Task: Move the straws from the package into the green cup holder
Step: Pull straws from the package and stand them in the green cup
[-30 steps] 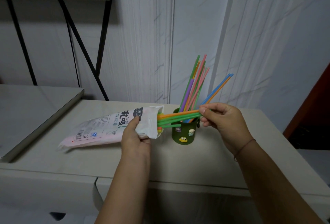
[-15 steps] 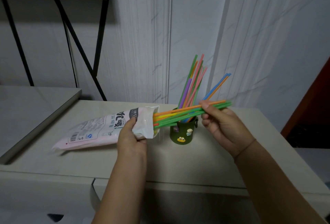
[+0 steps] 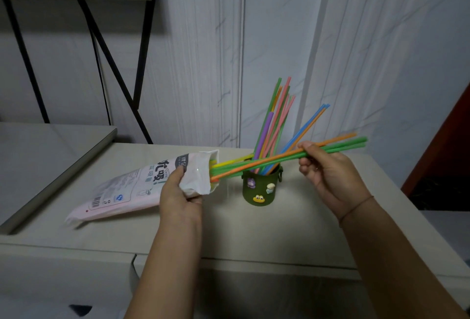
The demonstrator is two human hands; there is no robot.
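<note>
The green cup holder (image 3: pixel 259 189) holds straws (image 3: pixel 273 125) (package (image 3: pixel 127 186) too).

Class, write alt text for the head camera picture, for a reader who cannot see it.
The right hand pinches a few green and orange straws, partly inside a white package that the left hand grips near its mouth. The bundle crosses above a green cup holder with standing straws in it, on a pale table.

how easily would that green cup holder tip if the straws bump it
Probably fairly easily: the green cup holder is short, while the standing straws rise far above its rim and lean sideways, so it looks top-heavy. It also seems light, so a nudge from the bundle the right hand pinches may slide it.
</note>
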